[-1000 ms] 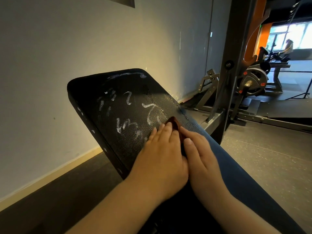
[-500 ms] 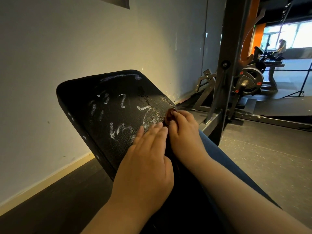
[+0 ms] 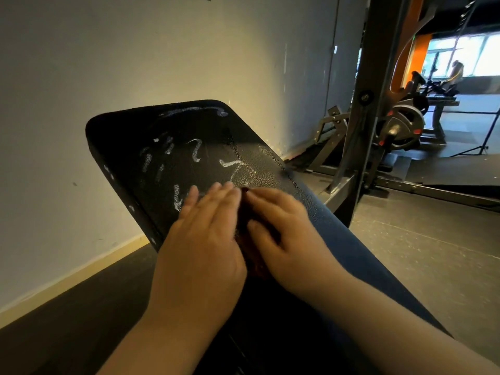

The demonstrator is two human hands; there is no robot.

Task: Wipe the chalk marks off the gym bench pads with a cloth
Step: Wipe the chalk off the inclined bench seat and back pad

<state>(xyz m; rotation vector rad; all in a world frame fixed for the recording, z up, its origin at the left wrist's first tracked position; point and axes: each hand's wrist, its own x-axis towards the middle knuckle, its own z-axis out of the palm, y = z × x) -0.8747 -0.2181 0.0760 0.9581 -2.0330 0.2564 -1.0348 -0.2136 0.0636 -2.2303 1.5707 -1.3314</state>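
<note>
The black bench pad (image 3: 176, 136) slopes up toward the wall. White chalk marks (image 3: 230, 163) are scattered over its upper half, with one streak near the top edge. My left hand (image 3: 200, 239) lies flat on the pad, fingers straight, its fingertips over the lower chalk marks. Right beside it, my right hand (image 3: 284, 228) is blurred and holds a dark red-brown cloth (image 3: 243, 212) against the pad between thumb and fingers. Most of the cloth is hidden under the two hands.
A pale wall with a baseboard runs along the left. A dark steel rack upright (image 3: 362, 104) stands just right of the pad, and a plate-loaded machine (image 3: 403, 128) sits behind it. A person (image 3: 456, 74) is far off by the windows. Grey floor lies to the right.
My right hand took the cloth up toward the pad's right edge, then drew it back down beside the left hand. The left hand stayed flat and shifted only slightly.
</note>
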